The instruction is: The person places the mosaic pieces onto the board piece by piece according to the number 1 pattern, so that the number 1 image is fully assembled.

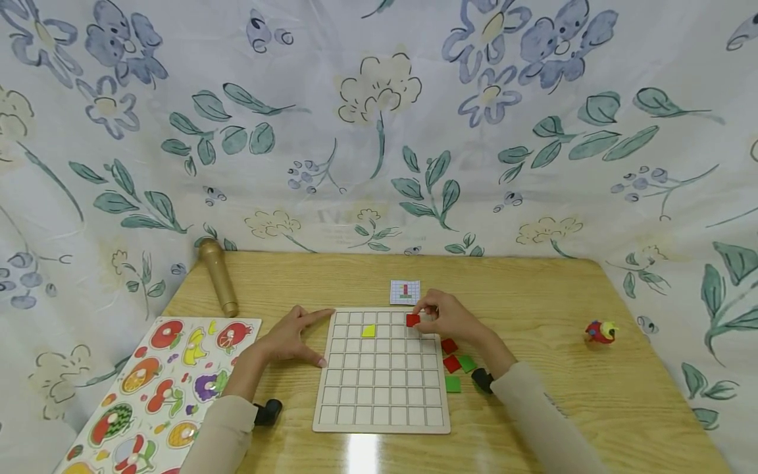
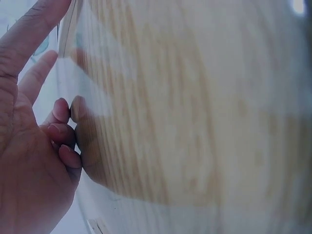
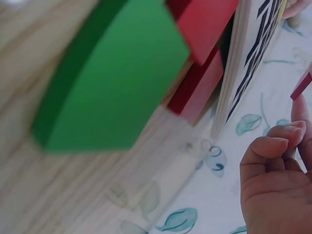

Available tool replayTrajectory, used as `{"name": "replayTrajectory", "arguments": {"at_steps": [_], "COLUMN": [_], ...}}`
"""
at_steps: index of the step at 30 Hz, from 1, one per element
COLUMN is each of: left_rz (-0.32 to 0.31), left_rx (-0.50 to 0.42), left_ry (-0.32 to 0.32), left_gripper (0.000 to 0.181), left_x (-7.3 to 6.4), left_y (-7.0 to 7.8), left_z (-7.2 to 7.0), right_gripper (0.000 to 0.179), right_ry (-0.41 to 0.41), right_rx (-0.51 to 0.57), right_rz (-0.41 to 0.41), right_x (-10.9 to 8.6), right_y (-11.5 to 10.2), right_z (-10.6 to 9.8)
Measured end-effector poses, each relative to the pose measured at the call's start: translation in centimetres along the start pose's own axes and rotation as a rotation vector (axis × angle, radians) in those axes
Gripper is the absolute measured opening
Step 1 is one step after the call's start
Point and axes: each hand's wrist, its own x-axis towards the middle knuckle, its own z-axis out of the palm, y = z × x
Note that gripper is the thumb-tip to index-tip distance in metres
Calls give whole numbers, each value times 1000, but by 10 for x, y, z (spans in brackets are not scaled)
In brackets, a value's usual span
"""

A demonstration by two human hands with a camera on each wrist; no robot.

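Note:
A pale wooden grid board [image 1: 381, 396] lies flat at the middle of the table. My left hand [image 1: 289, 339] is at its left side, thumb on the edge and index finger stretched to the top left corner; the left wrist view shows the other fingers folded against the table. Between thumb and fingertips, my right hand [image 1: 443, 317] pinches a red square tile [image 1: 412, 320] over the board's upper right cells. One yellow tile with a rounded corner [image 1: 368, 331] sits in the second row. Right of the board lie loose red tiles [image 1: 452, 364] and green tiles [image 1: 453, 384].
A small printed pattern card [image 1: 405, 292] lies behind the board. On the left are a fruit picture board [image 1: 155, 368] and a gold cylindrical object [image 1: 219, 278]. A small red and yellow figure [image 1: 601, 332] stands far right. A floral curtain [image 1: 379, 164] hangs behind the table.

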Motion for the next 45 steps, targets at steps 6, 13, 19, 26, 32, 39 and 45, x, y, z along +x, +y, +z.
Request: {"name": "replayTrajectory", "arguments": {"at_steps": [6,13,19,26,32,39,45], "left_rz": [-2,1,1,0,16,14,10], "left_rx": [6,7,9,9,18,21,15], "left_ry": [5,10,9,10,11,12,11], "left_gripper": [105,104,104,104,105,105,106], "left_x": [-1,-1,0,0,1,2,2], "left_y": [-1,0,-1,-3,-4,-5,-5], "left_z": [0,1,1,2,3,3,3], "right_gripper": [20,21,19,18,17,17,15], "right_ry": [-19,-29,-61,-92,-91,-108,-115], "right_rx": [4,-23,-59,-110,-154,-207,-295], "right_rz": [4,0,-47,-39,-27,-6,-8], "right_x": [6,13,23,30,33,37,38], "right_y": [-4,-7,-10,-13,-16,-18,-19], "right_z": [9,19,31,38,39,40,43]}}
